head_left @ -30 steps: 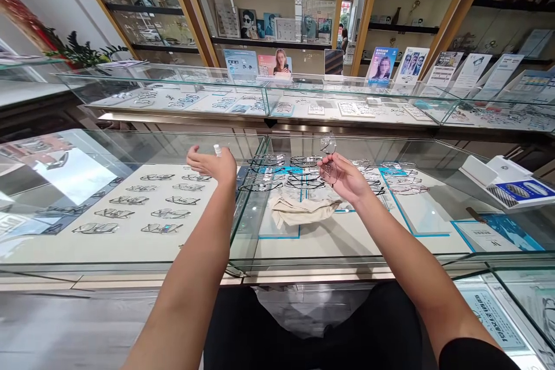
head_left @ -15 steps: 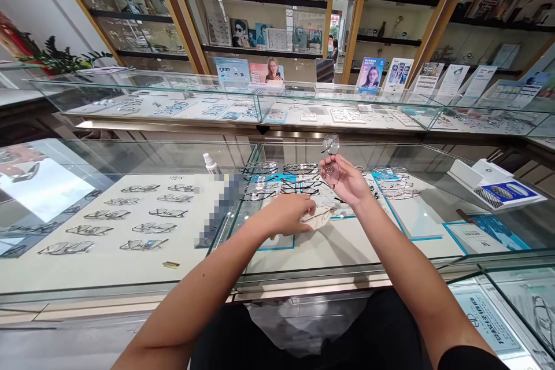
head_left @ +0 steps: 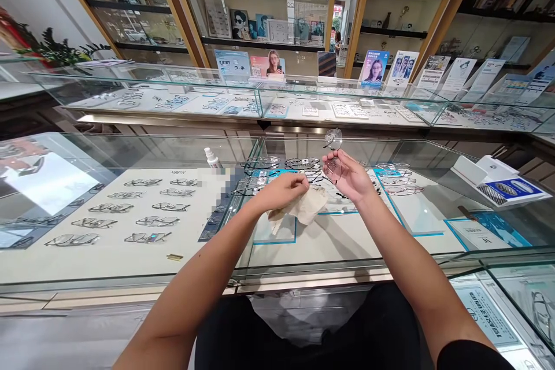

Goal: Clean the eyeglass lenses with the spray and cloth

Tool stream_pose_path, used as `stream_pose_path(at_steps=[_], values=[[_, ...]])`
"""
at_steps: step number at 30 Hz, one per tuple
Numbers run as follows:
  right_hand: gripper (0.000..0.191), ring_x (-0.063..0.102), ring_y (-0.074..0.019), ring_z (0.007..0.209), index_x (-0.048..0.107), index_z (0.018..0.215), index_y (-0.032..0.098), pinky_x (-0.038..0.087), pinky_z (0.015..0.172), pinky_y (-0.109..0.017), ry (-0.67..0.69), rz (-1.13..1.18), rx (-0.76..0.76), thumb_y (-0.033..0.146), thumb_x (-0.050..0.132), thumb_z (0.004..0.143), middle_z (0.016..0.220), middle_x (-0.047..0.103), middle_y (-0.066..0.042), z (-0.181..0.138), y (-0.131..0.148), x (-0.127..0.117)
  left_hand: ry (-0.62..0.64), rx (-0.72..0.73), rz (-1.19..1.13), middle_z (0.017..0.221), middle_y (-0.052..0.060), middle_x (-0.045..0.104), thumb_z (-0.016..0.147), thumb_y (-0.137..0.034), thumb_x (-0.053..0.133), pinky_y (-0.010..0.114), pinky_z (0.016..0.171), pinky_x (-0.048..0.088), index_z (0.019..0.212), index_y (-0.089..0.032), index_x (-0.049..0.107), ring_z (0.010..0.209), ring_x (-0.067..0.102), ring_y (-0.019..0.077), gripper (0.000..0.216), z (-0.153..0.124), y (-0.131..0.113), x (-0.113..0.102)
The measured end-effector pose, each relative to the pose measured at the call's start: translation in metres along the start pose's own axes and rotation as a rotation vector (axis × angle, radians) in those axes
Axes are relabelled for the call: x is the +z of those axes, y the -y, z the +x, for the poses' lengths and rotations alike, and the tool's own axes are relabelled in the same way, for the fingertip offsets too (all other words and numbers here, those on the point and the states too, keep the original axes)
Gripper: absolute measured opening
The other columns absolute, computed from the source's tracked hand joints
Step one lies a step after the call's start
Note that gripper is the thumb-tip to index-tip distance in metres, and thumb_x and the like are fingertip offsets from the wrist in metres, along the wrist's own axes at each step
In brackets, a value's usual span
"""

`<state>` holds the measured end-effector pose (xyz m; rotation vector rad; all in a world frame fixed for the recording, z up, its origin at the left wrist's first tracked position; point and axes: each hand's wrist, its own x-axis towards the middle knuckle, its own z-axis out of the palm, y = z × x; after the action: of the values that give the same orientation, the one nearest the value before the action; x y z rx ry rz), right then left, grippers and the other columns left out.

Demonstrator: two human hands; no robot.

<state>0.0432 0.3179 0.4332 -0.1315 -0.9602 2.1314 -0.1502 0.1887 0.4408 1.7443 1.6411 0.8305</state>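
Note:
Between the fingers of my right hand [head_left: 353, 176] is a pair of round, thin-rimmed eyeglasses [head_left: 333, 140], held up with one lens above the other. Droplets seem to dot the lower lens. My left hand [head_left: 286, 189] is closed on a beige cleaning cloth [head_left: 298, 211], which hangs loose below the fingers. The cloth is a little to the left of the eyeglasses and apart from them. Both hands are over the glass display counter [head_left: 321, 260]. Behind them, rows of eyeglasses [head_left: 302, 163] lie on blue-edged display boards inside the case.
A white spray bottle [head_left: 212, 158] stands behind a pixelated patch. More frames [head_left: 158, 221] lie in the left case. An opened white and blue box [head_left: 498, 182] sits on the right. Across the aisle runs another glass counter [head_left: 260, 101] with upright cards.
My left hand has risen slightly and moved left, and the cloth now hangs spread out from it. My right hand keeps the eyeglasses at nearly the same place.

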Motion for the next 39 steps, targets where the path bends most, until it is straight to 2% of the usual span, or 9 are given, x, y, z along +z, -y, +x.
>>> stream_pose_path(at_steps=[4, 7, 10, 16, 22, 27, 30, 34, 39], values=[[0.013, 0.08, -0.0129, 0.095, 0.077, 0.085, 0.022, 0.068, 0.083, -0.022, -0.009, -0.011, 0.013, 0.024, 0.088, 0.091, 0.09, 0.081, 0.001, -0.001, 0.001, 0.002, -0.125, 0.074, -0.095, 0.071, -0.002, 0.058, 0.094, -0.042, 0.059, 0.029, 0.064, 0.034, 0.081, -0.02, 0.065, 0.067, 0.049, 0.0148, 0.027, 0.003, 0.001, -0.003], [0.013, 0.08, -0.0132, 0.094, 0.077, 0.085, 0.021, 0.068, 0.082, -0.022, -0.01, -0.003, 0.012, 0.024, 0.088, 0.091, 0.09, 0.081, 0.0, -0.002, 0.002, 0.004, -0.39, 0.244, -0.009, 0.084, 0.003, 0.071, 0.099, -0.045, 0.06, 0.031, 0.076, 0.044, 0.085, -0.019, 0.07, 0.079, 0.062, 0.0177, 0.03, 0.003, 0.0, -0.004], [0.013, 0.079, -0.0132, 0.095, 0.076, 0.085, 0.022, 0.067, 0.083, -0.022, -0.011, -0.002, 0.017, 0.023, 0.087, 0.091, 0.09, 0.08, 0.001, -0.002, 0.002, 0.005, -0.594, 0.397, 0.122, 0.087, 0.004, 0.076, 0.104, -0.042, 0.059, 0.032, 0.081, 0.047, 0.089, -0.02, 0.071, 0.082, 0.065, 0.0181, 0.029, 0.0, -0.002, -0.005], [0.016, 0.078, -0.0151, 0.097, 0.074, 0.087, 0.022, 0.067, 0.092, -0.029, 0.013, -0.036, 0.033, 0.026, 0.089, 0.09, 0.092, 0.077, 0.001, -0.004, 0.002, 0.005, -0.754, 0.505, 0.172, 0.08, 0.003, 0.075, 0.104, -0.035, 0.063, 0.032, 0.073, 0.047, 0.088, -0.021, 0.073, 0.074, 0.065, 0.0167, 0.024, -0.003, -0.004, -0.005], [0.024, 0.077, -0.0185, 0.1, 0.073, 0.086, 0.021, 0.067, 0.102, -0.04, 0.094, -0.093, 0.094, 0.031, 0.094, 0.085, 0.093, 0.076, 0.0, -0.008, -0.002, 0.006, -0.689, 0.547, 0.091, 0.084, 0.005, 0.081, 0.099, -0.031, 0.074, 0.032, 0.074, 0.051, 0.086, -0.022, 0.082, 0.076, 0.069, 0.0171, 0.018, -0.001, -0.006, -0.003], [0.027, 0.078, -0.018, 0.1, 0.072, 0.086, 0.02, 0.067, 0.088, -0.031, 0.138, -0.131, 0.156, 0.034, 0.095, 0.084, 0.094, 0.078, -0.002, -0.008, -0.007, 0.005, -0.692, 0.434, -0.056, 0.079, 0.004, 0.079, 0.096, -0.037, 0.078, 0.03, 0.066, 0.048, 0.084, -0.023, 0.086, 0.071, 0.065, 0.0162, 0.02, 0.0, -0.005, 0.001], [0.031, 0.078, -0.0166, 0.097, 0.074, 0.088, 0.02, 0.065, 0.08, -0.026, 0.157, -0.119, 0.176, 0.036, 0.099, 0.08, 0.094, 0.078, -0.001, -0.008, -0.01, 0.005, -0.621, 0.33, -0.185, 0.079, 0.005, 0.079, 0.092, -0.044, 0.083, 0.03, 0.064, 0.048, 0.086, -0.023, 0.087, 0.071, 0.065, 0.0165, 0.022, 0.002, -0.002, 0.005], [0.031, 0.079, -0.015, 0.095, 0.074, 0.087, 0.019, 0.064, 0.08, -0.022, 0.157, -0.136, 0.169, 0.036, 0.099, 0.08, 0.091, 0.078, -0.001, -0.008, -0.012, 0.006, -0.53, 0.25, -0.291, 0.078, 0.004, 0.074, 0.091, -0.055, 0.082, 0.029, 0.064, 0.046, 0.086, -0.02, 0.079, 0.068, 0.062, 0.015, 0.036, 0.004, 0.0, 0.008], [0.028, 0.079, -0.0149, 0.094, 0.074, 0.086, 0.018, 0.063, 0.088, -0.023, 0.139, -0.162, 0.144, 0.034, 0.097, 0.083, 0.091, 0.079, -0.002, -0.006, -0.011, 0.005, -0.619, 0.297, -0.375, 0.074, -0.001, 0.059, 0.092, -0.076, 0.073, 0.027, 0.063, 0.04, 0.085, -0.021, 0.062, 0.066, 0.05, 0.0127, 0.057, 0.008, 0.002, 0.002]])
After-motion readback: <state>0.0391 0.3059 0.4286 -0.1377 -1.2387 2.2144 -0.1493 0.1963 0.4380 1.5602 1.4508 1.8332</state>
